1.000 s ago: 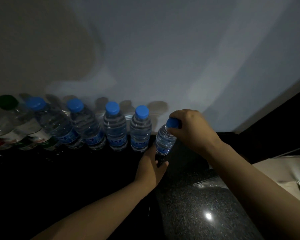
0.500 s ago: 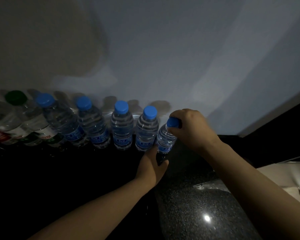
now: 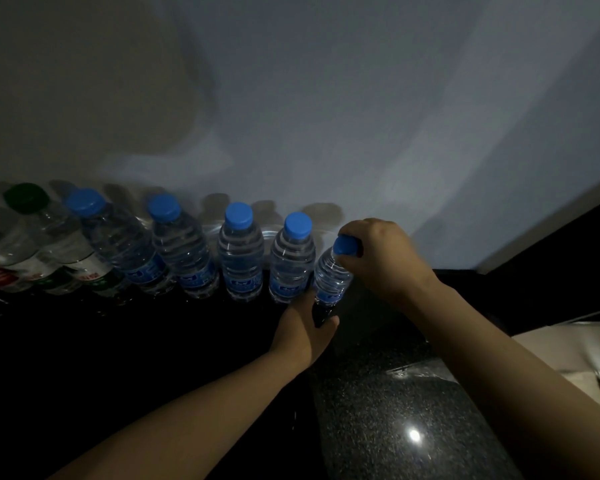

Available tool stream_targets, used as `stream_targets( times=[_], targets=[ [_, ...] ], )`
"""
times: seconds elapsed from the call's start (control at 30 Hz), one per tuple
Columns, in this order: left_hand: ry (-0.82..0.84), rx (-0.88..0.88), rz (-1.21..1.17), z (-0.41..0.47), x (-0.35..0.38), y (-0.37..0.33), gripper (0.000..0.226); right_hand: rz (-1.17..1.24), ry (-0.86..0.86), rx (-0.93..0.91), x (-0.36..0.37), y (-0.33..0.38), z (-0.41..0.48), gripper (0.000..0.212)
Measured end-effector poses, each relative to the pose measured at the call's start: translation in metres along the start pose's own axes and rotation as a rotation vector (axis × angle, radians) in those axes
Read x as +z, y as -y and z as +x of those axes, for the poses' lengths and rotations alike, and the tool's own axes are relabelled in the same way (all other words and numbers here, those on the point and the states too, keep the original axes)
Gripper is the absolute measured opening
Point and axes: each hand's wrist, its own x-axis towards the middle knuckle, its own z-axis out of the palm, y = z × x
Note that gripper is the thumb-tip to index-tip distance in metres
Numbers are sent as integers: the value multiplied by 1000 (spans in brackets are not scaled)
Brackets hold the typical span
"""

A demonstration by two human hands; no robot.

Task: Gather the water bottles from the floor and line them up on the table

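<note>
Now: a person holds a slightly tilted bottle (image 3: 331, 278) just beside the right end of a row (image 3: 239, 251).
Right hand (image 3: 385, 261): fingers curled over the bottle's blue cap (image 3: 345, 244).
Left hand (image 3: 302, 327): wrapped round the bottle's base, hiding it.
Row: blue-capped bottles, with green-capped ones at the far left, standing along a wall (image 3: 326, 116).
Surface (image 3: 395, 410): dark speckled stone, dimly lit.

Two bare forearms, uncovered up to the near edge, lead to a bare left hand (image 3: 303, 329) and right hand (image 3: 388, 263); the dim light possibly hides small jewellery.
</note>
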Motion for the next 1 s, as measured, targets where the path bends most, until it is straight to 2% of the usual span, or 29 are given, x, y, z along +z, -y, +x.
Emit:
stream_targets(
  times=[0.9, 1.0],
  targets=[
    [-17, 33, 65, -14, -10, -13, 59, -16, 27, 75, 11, -2, -3, 32],
    [-23, 81, 87, -22, -16, -15, 57, 20, 8, 109, 10, 0, -4, 41]
  ],
)
